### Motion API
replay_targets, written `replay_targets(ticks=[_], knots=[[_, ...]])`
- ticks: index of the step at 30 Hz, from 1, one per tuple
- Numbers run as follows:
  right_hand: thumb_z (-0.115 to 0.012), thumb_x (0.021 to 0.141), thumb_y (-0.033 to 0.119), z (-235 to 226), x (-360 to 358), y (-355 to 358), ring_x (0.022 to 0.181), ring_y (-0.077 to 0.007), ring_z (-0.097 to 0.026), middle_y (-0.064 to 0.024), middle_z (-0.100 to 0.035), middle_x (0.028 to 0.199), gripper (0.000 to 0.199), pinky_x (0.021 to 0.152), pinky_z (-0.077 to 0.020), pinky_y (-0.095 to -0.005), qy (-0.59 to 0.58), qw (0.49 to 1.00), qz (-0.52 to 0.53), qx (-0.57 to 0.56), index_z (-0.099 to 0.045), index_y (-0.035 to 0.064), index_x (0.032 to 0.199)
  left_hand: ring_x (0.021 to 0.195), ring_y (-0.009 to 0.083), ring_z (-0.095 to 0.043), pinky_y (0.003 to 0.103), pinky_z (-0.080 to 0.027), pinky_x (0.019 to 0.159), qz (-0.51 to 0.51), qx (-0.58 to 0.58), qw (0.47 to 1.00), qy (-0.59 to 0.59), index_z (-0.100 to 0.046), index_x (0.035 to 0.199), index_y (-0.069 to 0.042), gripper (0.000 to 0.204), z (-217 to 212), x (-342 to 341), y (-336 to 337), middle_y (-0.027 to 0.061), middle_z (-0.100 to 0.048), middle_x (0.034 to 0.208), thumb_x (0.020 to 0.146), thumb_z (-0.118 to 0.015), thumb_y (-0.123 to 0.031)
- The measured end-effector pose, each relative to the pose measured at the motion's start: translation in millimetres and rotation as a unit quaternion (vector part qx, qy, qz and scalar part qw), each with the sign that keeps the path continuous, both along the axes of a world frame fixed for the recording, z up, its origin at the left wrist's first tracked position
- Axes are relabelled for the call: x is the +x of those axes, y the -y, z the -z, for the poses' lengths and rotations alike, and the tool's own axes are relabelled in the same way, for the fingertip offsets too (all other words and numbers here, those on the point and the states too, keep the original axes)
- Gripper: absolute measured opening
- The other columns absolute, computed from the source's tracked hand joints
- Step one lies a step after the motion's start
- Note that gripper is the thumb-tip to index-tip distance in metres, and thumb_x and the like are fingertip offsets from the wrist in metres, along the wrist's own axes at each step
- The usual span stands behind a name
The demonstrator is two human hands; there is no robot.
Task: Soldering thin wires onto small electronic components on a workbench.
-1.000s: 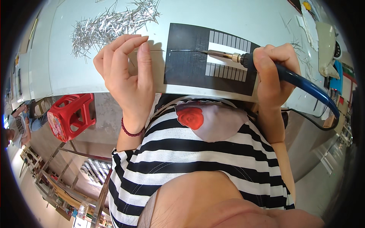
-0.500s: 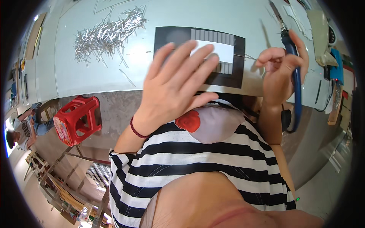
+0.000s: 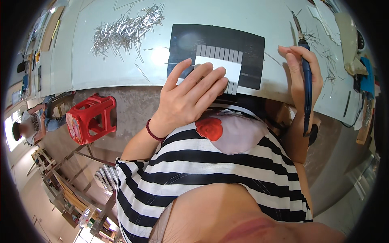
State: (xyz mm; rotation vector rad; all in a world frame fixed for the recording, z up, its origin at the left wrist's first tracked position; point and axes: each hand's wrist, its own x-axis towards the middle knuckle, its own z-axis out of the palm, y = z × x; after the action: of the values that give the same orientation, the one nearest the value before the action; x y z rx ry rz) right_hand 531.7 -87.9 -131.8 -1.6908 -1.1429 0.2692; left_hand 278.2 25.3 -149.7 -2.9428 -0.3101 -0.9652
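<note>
My left hand [image 3: 188, 91] lies with fingers stretched out over a white slab [image 3: 221, 67] with grey strips across it. The slab rests on a black mat [image 3: 182, 36] at the table's front edge, and my fingers hide its lower left part. A thin metal wire [image 3: 173, 63] sticks out to the left beside my index finger. At the right, my right hand [image 3: 306, 75] grips a soldering iron [image 3: 307, 85] by its dark blue handle, the metal tip pointing up and away from me. Its thumb and index finger are apart from the mat.
A heap of thin silver wires [image 3: 127, 32] lies at the far left, and more loose wires [image 3: 330, 60] are scattered right of the iron. A red plastic stool [image 3: 92, 119] stands on the floor at the left; a person [image 3: 34, 125] sits beyond it.
The slab has shifted toward me and slightly left on the mat, with my left hand now lower over it. My right hand's fingers have left the wire ends at the slab's right side.
</note>
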Motion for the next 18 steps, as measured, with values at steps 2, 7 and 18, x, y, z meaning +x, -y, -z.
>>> replay_targets(ticks=[2,7,18], knots=[[-0.064,0.097,0.004,-1,-1,-1,0.092,-0.0146,-0.070,-0.0104,-0.074,0.098,0.012,0.081,-0.0526,-0.0246,-0.024,0.999,0.017,0.016,-0.065,0.0022,0.109,0.103,0.0199,-0.068,0.042,-0.045,0.102,0.006,0.005,1.000,0.004,-0.073,0.106,-0.007,0.023,-5,-4,-1,0.0031,-0.072,0.111,0.087,-0.064,-0.018],[-0.061,0.097,0.003,-1,-1,3,0.090,-0.0155,-0.071,-0.0112,-0.074,0.096,0.010,0.080,-0.0524,-0.0244,-0.043,0.998,0.029,0.045,-0.064,0.0013,0.107,0.104,0.0178,-0.072,0.042,-0.039,0.108,-0.001,0.032,0.999,-0.018,-0.075,0.110,-0.016,0.022,-33,-13,-9,0.0002,-0.076,0.106,0.089,-0.070,-0.018],[-0.059,0.096,0.003,-3,5,9,0.081,-0.0189,-0.068,-0.0137,-0.071,0.091,0.009,0.077,-0.0524,-0.0275,-0.053,0.997,0.033,0.046,-0.064,-0.0010,0.103,0.100,0.0084,-0.070,0.033,-0.042,0.102,-0.069,0.330,0.940,0.053,-0.075,0.105,-0.020,0.020,-90,40,-206,-0.0088,-0.074,0.107,0.085,-0.077,-0.018]])
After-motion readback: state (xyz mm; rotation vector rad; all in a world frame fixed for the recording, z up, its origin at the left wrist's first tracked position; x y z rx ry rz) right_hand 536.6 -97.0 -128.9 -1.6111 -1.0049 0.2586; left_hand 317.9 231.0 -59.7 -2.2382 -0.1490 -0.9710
